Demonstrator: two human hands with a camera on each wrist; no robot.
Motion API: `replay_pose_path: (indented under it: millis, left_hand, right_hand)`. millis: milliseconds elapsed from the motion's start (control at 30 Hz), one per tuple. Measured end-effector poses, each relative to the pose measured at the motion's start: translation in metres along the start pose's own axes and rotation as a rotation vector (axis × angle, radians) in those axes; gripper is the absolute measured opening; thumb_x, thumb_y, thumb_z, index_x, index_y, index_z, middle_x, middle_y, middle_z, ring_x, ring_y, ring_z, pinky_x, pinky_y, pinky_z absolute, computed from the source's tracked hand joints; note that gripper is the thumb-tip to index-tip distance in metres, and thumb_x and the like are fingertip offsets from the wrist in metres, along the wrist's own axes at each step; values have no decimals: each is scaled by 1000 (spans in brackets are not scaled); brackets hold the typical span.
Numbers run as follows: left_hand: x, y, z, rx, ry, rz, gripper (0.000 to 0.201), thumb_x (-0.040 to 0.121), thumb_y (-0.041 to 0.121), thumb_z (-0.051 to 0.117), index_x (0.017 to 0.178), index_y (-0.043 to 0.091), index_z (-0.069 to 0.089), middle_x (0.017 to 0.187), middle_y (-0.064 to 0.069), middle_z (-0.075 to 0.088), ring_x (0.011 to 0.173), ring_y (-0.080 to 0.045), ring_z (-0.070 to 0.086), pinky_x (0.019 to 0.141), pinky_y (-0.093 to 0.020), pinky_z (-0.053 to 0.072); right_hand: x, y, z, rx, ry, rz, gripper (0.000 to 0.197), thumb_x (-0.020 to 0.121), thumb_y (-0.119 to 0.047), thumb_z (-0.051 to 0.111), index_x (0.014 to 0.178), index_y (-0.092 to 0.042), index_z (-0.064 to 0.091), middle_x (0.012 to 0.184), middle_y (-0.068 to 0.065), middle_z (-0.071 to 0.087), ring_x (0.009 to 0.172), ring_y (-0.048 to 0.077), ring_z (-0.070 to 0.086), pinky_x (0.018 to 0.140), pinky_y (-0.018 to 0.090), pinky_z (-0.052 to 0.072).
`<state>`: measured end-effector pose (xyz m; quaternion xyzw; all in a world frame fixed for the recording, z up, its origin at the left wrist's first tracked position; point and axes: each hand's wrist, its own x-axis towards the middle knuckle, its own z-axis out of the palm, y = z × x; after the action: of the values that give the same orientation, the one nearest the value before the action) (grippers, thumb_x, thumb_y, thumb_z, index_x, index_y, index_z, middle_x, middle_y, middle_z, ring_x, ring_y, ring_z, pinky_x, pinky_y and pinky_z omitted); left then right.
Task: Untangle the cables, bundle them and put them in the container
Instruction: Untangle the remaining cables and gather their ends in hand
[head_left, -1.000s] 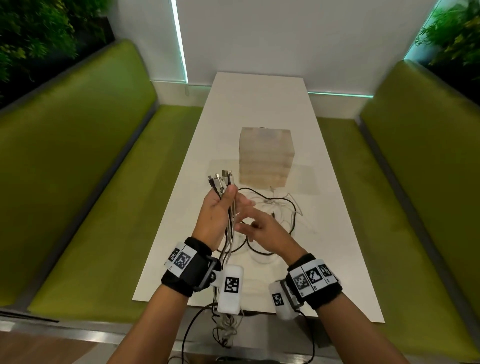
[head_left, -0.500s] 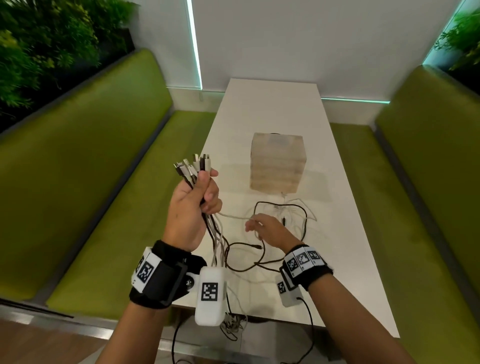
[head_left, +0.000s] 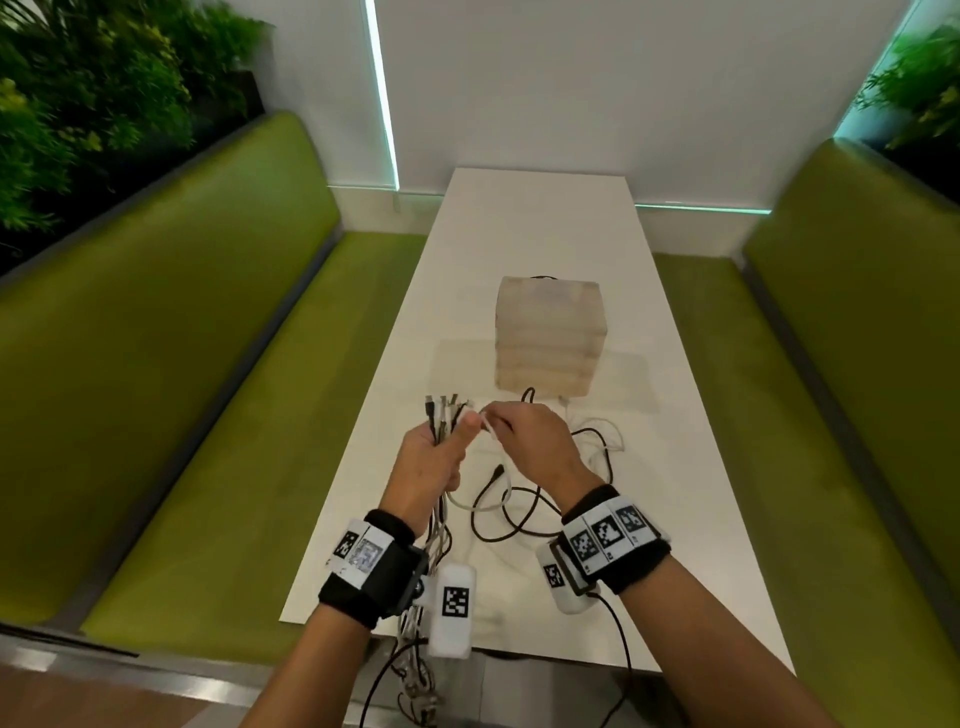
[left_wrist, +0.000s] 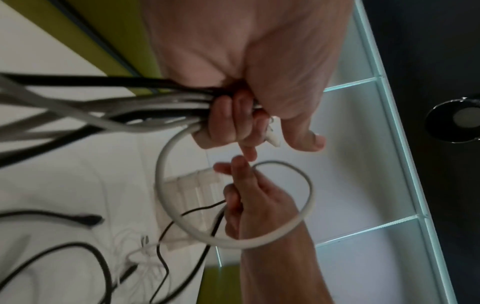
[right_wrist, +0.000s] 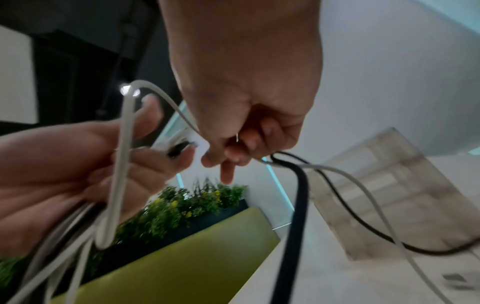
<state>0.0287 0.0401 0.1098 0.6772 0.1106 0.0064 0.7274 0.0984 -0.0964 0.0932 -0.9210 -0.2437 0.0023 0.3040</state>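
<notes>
My left hand (head_left: 428, 462) is clutching the cable bundle (head_left: 441, 415); my right hand (head_left: 535, 441) is pinching a white cable (left_wrist: 285, 226) near the translucent container (head_left: 548, 338), loose cables (head_left: 597, 447) sprawling across the surface (head_left: 675, 467).

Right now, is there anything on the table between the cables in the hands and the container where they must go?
Nothing visible blocks the way. The left hand grips the cable bundle and the right hand pinches a white cable, just in front of the container. Only loose cables lie on the table between them.

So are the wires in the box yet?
Not yet. The left hand grips a bunch of cables, others lie loose on the table; the box stands apart.
</notes>
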Motion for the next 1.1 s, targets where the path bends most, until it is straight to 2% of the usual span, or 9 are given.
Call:
replay_pose_path:
  millis: [100,233,300,433,600,767,933,1000,1100]
  left_hand:
    - [5,1,10,-26,-49,-54,34,82,44,67,72,14,53,54,6,24,47,-10,17,41,-22,18]
    - [9,4,9,-8,11,-55,30,89,23,67,68,9,50,53,5,25,48,-13,18,42,-24,19]
    - [4,14,7,-62,18,-19,28,90,19,64,67,9,52,50,7,25,46,-12,18,41,-23,19]
    - [-9,46,-6,-240,67,84,28,91,10,60,65,13,51,46,9,24,42,-10,17,43,-25,13]
    - [-12,64,-29,-275,173,176,21,91,11,59,72,10,51,45,10,25,42,-9,17,46,-28,13]
    - [10,31,-33,-117,225,125,21,91,20,63,78,8,52,46,11,27,42,-8,19,41,-23,19]
    - [20,1,-1,128,92,17,33,88,30,67,71,10,48,54,4,27,45,-12,22,39,-22,22]
    - [20,0,11,176,25,20,36,88,29,67,62,14,48,49,8,30,44,-10,24,40,-18,23]
    - [22,0,21,232,-6,70,25,88,22,67,69,8,60,37,17,42,35,0,36,41,-10,27]
  right_hand:
    - [-4,-10,-4,-162,24,-28,25,96,-26,43,84,-14,61,85,7,66,80,26,60,64,34,41]
    - [-1,-2,0,-57,47,9,22,95,-26,48,91,-12,65,88,4,66,82,21,58,63,31,38]
    - [4,11,7,-34,1,76,24,94,-32,53,89,-12,65,86,4,64,80,21,57,66,34,43]
    - [4,58,26,84,-136,254,20,91,-22,58,89,-5,67,89,9,64,86,22,57,74,32,41]
    - [-3,90,37,205,-140,324,19,93,-18,56,89,-2,65,90,10,65,88,27,60,82,35,43]
    - [-5,76,21,299,-68,217,22,96,-11,51,107,-7,70,101,14,67,96,24,62,91,35,48]
    - [-2,32,3,168,-116,42,26,97,-14,48,114,-12,67,100,3,64,95,16,61,83,31,49]
    - [-3,17,-4,8,-145,2,25,97,-19,47,109,-8,67,93,7,63,91,24,61,75,36,46]
    - [-4,8,-11,-124,-177,65,30,97,-24,42,93,-3,63,89,16,65,84,32,60,64,33,40]
